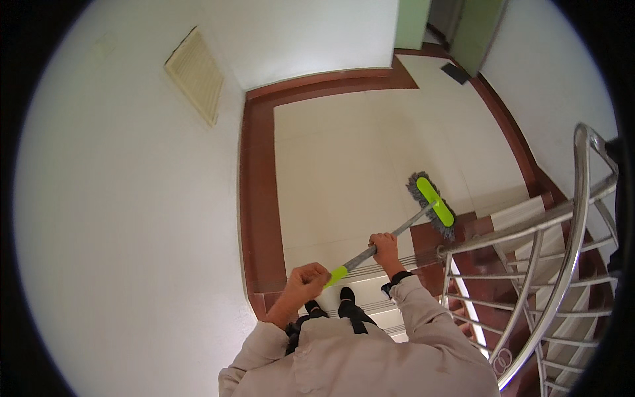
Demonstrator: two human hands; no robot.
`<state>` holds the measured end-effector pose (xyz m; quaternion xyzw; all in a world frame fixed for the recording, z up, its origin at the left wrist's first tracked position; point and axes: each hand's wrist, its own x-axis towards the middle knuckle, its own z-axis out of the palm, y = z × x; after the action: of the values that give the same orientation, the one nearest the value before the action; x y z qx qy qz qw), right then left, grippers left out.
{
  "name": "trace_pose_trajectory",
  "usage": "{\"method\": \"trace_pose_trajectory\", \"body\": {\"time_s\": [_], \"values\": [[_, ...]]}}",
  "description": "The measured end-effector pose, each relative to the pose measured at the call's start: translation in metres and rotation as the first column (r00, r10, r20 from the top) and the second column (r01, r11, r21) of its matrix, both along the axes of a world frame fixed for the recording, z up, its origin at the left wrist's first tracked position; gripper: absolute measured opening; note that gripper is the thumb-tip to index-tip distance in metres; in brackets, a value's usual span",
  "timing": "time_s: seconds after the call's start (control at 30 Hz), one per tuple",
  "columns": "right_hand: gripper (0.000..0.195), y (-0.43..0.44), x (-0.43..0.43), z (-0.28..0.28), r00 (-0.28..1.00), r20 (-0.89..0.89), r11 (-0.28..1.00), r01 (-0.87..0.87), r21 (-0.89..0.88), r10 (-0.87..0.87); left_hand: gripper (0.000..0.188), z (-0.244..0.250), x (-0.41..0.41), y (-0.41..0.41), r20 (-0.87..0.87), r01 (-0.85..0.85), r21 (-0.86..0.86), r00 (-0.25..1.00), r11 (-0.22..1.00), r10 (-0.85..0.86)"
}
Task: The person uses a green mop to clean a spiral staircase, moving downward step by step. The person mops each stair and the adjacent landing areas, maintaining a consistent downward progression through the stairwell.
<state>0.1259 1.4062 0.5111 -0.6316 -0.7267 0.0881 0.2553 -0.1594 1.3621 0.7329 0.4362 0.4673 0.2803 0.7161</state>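
A dust mop with a grey pole [358, 259] runs slantwise in front of me. My right hand [385, 249] is wrapped around the pole partway down. Up at the bright green end grip [337, 276], my left hand [308, 281] has its fingers curled at the tip; part of the grip is hidden behind them. The mop's green plate [434, 202] and grey fringed head [420, 187] rest on the landing, close to its red-brown border at the right.
I stand on stairs below the tiled landing [337, 173]. At the right, a stainless steel railing [580, 198] curves beside more steps [521, 218]. A white wall [134, 208] with a louvred vent [196, 74] rises at the left. A dark mat [455, 73] lies by a green door [476, 37].
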Motion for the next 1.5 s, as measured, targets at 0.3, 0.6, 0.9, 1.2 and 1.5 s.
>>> {"method": "trace_pose_trajectory", "body": {"time_s": [0.3, 0.6, 0.9, 1.2, 1.5], "values": [[0.017, -0.023, -0.207, 0.038, 0.830, -0.175, 0.833, -0.548, -0.072, 0.530, 0.015, 0.097, -0.142, -0.107, -0.103, -0.588, 0.072, 0.799, 0.806, 0.592], [0.026, 0.041, -0.226, 0.028, 0.729, 0.140, 0.727, -0.607, -0.320, 0.670, 0.049, 0.015, -0.127, -0.124, -0.308, -0.430, 0.112, 0.842, 0.896, 0.443], [0.021, -0.001, -0.239, -0.015, 0.717, 0.038, 0.713, -0.683, -0.161, 0.696, 0.047, 0.017, -0.108, -0.145, -0.416, -0.315, -0.223, 0.887, 0.923, 0.202], [0.029, -0.085, -0.302, 0.038, 0.234, -0.271, 0.231, -0.972, -0.044, 0.934, 0.049, 0.099, -0.061, -0.244, -0.590, -0.779, -0.266, 0.598, 0.568, 0.543], [0.029, 0.025, -0.331, 0.035, 0.584, -0.200, 0.612, -0.780, 0.128, 0.787, 0.042, 0.026, -0.127, -0.126, -0.265, -0.654, -0.392, 0.754, 0.647, 0.601]]}}
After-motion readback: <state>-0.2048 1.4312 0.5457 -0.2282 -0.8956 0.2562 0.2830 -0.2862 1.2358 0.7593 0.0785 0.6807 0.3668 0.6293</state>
